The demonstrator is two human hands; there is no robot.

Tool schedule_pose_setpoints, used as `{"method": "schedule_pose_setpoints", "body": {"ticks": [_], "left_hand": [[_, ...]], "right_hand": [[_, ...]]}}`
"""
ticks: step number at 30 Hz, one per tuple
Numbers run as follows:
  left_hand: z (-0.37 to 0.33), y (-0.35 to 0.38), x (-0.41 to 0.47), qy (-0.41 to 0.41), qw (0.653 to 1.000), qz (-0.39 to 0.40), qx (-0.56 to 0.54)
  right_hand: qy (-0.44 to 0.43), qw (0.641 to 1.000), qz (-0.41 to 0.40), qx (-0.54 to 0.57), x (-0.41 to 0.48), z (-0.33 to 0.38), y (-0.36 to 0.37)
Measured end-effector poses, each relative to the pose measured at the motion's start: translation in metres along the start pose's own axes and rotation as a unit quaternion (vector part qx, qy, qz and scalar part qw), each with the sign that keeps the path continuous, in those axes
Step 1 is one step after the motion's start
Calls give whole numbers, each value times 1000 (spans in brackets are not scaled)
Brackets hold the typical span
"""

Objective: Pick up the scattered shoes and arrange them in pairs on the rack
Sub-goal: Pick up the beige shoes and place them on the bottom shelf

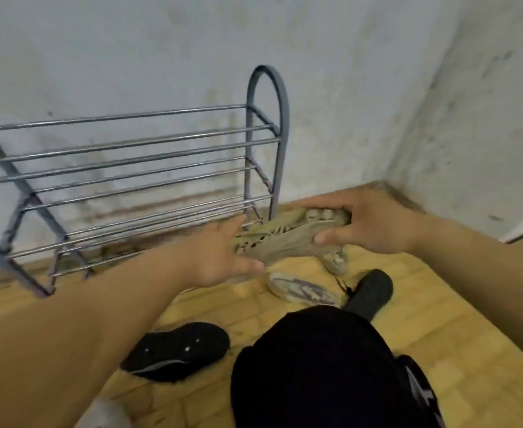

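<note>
My right hand [368, 223] grips the heel end of a beige sneaker [288, 239], held in the air just right of the metal shoe rack [136, 168]. My left hand [220, 257] closes on the toe end of the same sneaker. A second beige sneaker [303, 288] lies on the floor below it, sole side up. A third beige shoe [336, 257] peeks out behind the held one. One black sneaker [176, 350] lies near my left forearm. Another dark shoe [370, 291] rests to the right of my knee. No shoes sit on the rack's shelves.
The rack stands against a stained white wall [346, 88], close to the room's corner. The floor [439, 319] is yellow tile. My knee in black trousers [316, 366] fills the lower middle of the view.
</note>
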State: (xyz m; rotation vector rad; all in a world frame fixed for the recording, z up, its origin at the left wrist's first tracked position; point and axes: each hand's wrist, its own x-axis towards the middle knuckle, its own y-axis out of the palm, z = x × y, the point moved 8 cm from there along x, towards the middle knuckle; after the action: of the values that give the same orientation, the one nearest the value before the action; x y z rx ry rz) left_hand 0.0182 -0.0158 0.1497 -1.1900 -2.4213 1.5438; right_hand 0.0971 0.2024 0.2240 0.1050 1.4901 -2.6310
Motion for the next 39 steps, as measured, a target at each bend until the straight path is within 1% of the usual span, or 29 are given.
{"method": "schedule_pose_setpoints", "body": {"ticks": [3,5,7,9,11,12,14,16,17,19,21,24,28,31,33,34,36,37,39], "left_hand": [[-33,53,46,26,997,69,35],[-41,79,67,26,993,107,44],[-42,97,86,16,990,127,55],[-35,105,106,3,990,105,99],[-23,110,126,-9,987,55,154],[-14,113,135,-21,986,37,163],[4,121,149,-58,986,42,147],[23,129,161,-90,984,63,140],[31,132,166,-100,981,69,150],[45,135,178,-114,975,72,177],[56,139,190,-118,971,73,196],[71,150,208,-121,972,84,185],[86,167,221,-129,973,103,160],[89,167,222,-127,974,109,156],[87,158,217,-122,974,104,161],[86,151,213,-118,974,98,164],[84,134,200,-110,975,84,174],[82,124,192,-108,975,76,180],[76,101,171,-103,974,61,193]], "right_hand": [[42,998,5,49,-14,-69,1],[63,993,19,97,-13,-102,9],[74,989,31,127,-3,-134,22],[88,978,49,183,12,-165,42],[111,962,64,240,28,-202,66],[135,954,64,261,38,-226,79],[217,932,38,288,58,-283,108],[312,920,8,236,76,-343,139],[350,915,13,199,84,-370,156],[397,906,31,146,100,-412,189],[423,899,40,108,118,-441,214],[441,894,37,76,141,-464,240],[447,894,-25,17,154,-486,239],[439,897,-44,24,153,-481,236],[434,891,-92,92,148,-457,227],[434,880,-123,148,141,-443,224],[427,847,-185,258,122,-412,217],[412,836,-209,295,111,-395,211],[373,838,-239,320,85,-355,194]]}}
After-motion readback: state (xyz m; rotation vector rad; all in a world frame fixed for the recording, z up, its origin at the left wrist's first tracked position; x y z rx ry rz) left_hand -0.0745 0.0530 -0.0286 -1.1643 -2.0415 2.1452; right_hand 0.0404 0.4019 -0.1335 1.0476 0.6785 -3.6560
